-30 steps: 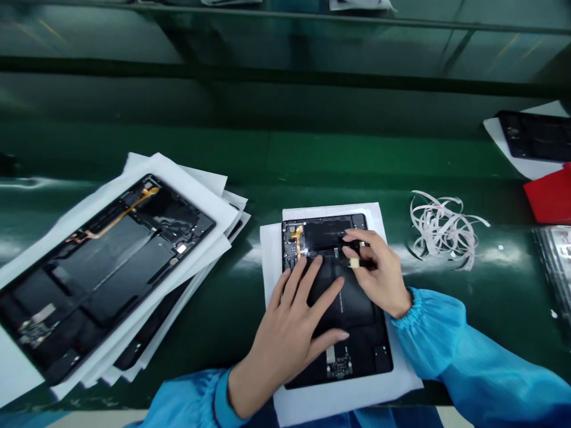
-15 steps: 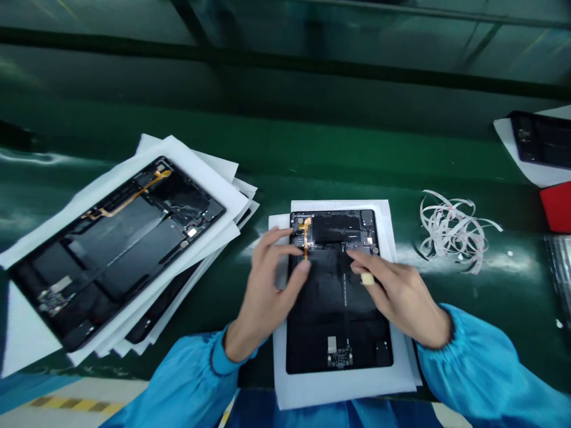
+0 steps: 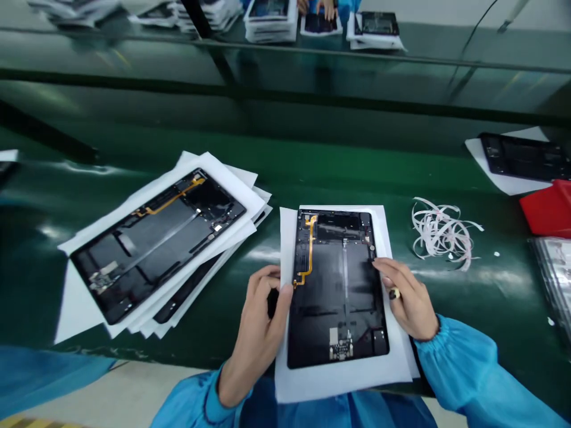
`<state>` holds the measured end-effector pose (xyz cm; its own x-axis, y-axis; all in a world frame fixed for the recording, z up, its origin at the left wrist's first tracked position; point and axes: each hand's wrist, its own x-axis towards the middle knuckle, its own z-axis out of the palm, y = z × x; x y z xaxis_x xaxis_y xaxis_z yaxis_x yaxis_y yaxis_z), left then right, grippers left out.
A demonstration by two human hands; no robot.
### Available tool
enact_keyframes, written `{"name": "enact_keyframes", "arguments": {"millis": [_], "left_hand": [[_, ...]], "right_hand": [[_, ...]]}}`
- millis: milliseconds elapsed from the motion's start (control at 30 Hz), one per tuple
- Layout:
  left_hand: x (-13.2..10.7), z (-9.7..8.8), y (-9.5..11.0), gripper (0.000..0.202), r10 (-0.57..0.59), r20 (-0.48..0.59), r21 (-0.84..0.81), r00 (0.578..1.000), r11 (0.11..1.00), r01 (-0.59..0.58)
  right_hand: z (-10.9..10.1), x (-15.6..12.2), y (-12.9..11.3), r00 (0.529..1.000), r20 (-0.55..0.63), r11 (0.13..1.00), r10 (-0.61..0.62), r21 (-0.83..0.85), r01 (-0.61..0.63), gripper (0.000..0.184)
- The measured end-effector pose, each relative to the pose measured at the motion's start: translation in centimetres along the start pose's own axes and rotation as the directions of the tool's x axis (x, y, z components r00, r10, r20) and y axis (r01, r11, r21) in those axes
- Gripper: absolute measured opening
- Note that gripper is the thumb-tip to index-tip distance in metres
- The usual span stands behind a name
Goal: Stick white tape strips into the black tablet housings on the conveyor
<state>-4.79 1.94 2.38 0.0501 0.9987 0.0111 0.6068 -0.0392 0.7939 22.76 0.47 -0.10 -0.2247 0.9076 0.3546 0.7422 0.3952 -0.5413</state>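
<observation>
A black tablet back panel (image 3: 339, 279) lies on white sheets (image 3: 343, 380) in front of me, with an orange flex cable (image 3: 310, 249) running down its left side. My left hand (image 3: 256, 321) is curled against the panel's left edge, and a dark patch in its fingers is unclear. My right hand (image 3: 408, 294) rests at the right edge, with a small cream roll (image 3: 394, 293) tucked in its fingers. A second black panel (image 3: 156, 238) lies on a stack of white sheets (image 3: 243, 199) to my left.
A tangle of white peeled strips (image 3: 441, 235) lies to the right on the green belt (image 3: 446, 309). Beyond it are another black panel (image 3: 524, 156) and a red object (image 3: 546, 208). A co-worker's hands (image 3: 323, 7) work among stacks on the far bench.
The view has tilted up, showing the far bench. Both hands have moved apart and down to the panel's sides. The orange flex cable now shows laid along the panel's left side.
</observation>
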Motion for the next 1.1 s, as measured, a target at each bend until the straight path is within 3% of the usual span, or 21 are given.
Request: {"name": "enact_keyframes", "arguments": {"millis": [100, 233, 300, 367, 433, 533, 600, 733, 833, 900, 1000, 1100], "left_hand": [[0.3, -0.3, 2.1, 0.019, -0.071, 0.086, -0.171, 0.994, 0.982, 0.085], [3.2, -2.3, 4.0, 0.02, -0.051, 0.164, -0.186, 0.985, 0.979, 0.082], [6.9, -4.0, 4.9, 0.026, -0.048, 0.179, -0.203, 0.983, 0.976, 0.084], [12.1, -5.3, 5.9, 0.034, -0.074, 0.174, -0.254, 0.982, 0.96, 0.117], [18.1, -5.6, 6.7, 0.035, -0.109, 0.088, -0.259, 0.99, 0.957, 0.128], [26.8, -3.9, 6.9, 0.028, -0.114, 0.01, -0.231, 0.993, 0.966, 0.113], [31.3, -2.1, 6.3, 0.025, -0.127, -0.014, -0.198, 0.992, 0.973, 0.122], [36.1, 0.2, 4.6, 0.031, -0.131, -0.057, -0.095, 0.99, 0.988, 0.125], [35.8, 0.3, 4.4, 0.035, -0.049, -0.087, 0.001, 0.995, 0.999, 0.049], [33.4, 0.5, 4.8, 0.035, 0.046, -0.051, 0.049, 0.998, 0.998, -0.043], [26.8, 1.7, 5.7, 0.03, 0.207, 0.145, 0.05, 0.967, 0.975, -0.217], [18.8, 3.6, 5.7, 0.027, 0.322, 0.382, 0.016, 0.866, 0.935, -0.355]], "right_hand": [[0.6, -0.3, 0.4, 0.998, -0.06, 1.0, -0.017, 0.025, 0.019, 0.041], [0.5, -0.5, 0.4, 0.985, -0.172, 0.996, 0.027, 0.085, -0.013, 0.039], [0.3, -0.5, 0.4, 0.972, -0.223, 0.99, 0.076, 0.132, -0.047, 0.037], [0.3, -0.3, 0.5, 0.96, -0.251, 0.983, 0.127, 0.164, -0.087, 0.035], [0.5, -0.1, 0.6, 0.955, -0.246, 0.976, 0.165, 0.18, -0.122, 0.036], [0.9, 0.0, 1.0, 0.951, -0.223, 0.966, 0.215, 0.192, -0.174, 0.037], [1.1, -0.1, 1.2, 0.944, -0.218, 0.96, 0.247, 0.19, -0.208, 0.037], [1.1, -0.2, 1.2, 0.95, -0.195, 0.961, 0.243, 0.179, -0.209, 0.04], [0.8, -0.1, 1.0, 0.947, -0.215, 0.961, 0.238, 0.196, -0.197, 0.036], [0.5, 0.0, 0.9, 0.932, -0.244, 0.945, 0.268, 0.253, -0.205, 0.03], [-0.1, 0.2, 1.0, 0.888, -0.309, 0.911, 0.342, 0.339, -0.233, 0.037], [-0.3, 0.4, 1.1, 0.815, -0.349, 0.856, 0.462, 0.417, -0.306, 0.05]]}}
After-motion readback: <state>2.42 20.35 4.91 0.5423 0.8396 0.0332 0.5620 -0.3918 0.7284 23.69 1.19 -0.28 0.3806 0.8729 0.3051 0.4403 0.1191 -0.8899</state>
